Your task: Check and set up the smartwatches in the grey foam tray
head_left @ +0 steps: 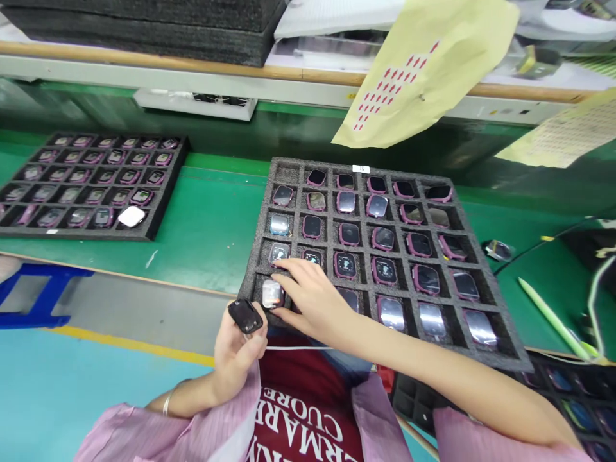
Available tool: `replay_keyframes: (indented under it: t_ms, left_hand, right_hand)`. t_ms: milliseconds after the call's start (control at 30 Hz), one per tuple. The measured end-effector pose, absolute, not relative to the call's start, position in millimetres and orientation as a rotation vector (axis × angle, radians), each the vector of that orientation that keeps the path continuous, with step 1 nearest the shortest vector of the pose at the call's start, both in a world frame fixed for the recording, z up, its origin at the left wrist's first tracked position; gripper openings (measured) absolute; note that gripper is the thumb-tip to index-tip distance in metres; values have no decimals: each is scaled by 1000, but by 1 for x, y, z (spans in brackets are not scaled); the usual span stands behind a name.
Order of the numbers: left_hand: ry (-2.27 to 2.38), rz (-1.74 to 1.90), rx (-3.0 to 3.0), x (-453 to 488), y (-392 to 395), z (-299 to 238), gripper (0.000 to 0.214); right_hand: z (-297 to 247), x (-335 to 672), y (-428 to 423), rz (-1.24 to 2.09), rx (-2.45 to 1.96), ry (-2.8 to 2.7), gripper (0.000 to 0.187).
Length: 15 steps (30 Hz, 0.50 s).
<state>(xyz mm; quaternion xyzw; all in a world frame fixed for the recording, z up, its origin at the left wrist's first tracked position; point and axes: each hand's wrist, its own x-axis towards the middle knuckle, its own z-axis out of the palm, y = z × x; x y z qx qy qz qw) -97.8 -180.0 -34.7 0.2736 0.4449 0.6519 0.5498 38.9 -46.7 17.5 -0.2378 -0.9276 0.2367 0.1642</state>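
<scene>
A black foam tray (500,346) lies in front of me on the green bench, its square cells filled with several small smartwatch bodies with pink rims. My left hand (234,351) is closed on a small black device (246,316), held up at the tray's near-left corner. My right hand (312,300) reaches across the tray's near-left cells, its fingers stretched over a silver-covered watch body (272,293) in the front-left cell and touching it. Whether the fingers pinch that watch body is unclear.
A second foam tray (163,192) of similar watch bodies sits to the left on the bench. A yellow sheet with red marks (423,70) hangs above. A green pen (553,317) and cables lie at right. Another tray (568,391) sits lower right. Blue stool frame (38,295) at left.
</scene>
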Motion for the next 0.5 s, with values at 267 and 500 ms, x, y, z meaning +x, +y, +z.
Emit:
replay_keyframes:
  t_ms: [267, 500]
  left_hand:
    - [1127, 1235, 733, -104, -162, -13, 31]
    - [973, 1029, 867, -107, -138, -3, 33]
  right_hand:
    - [35, 70, -41, 414, -696, -2887, 25]
    - [28, 77, -37, 495, -693, -2745, 23]
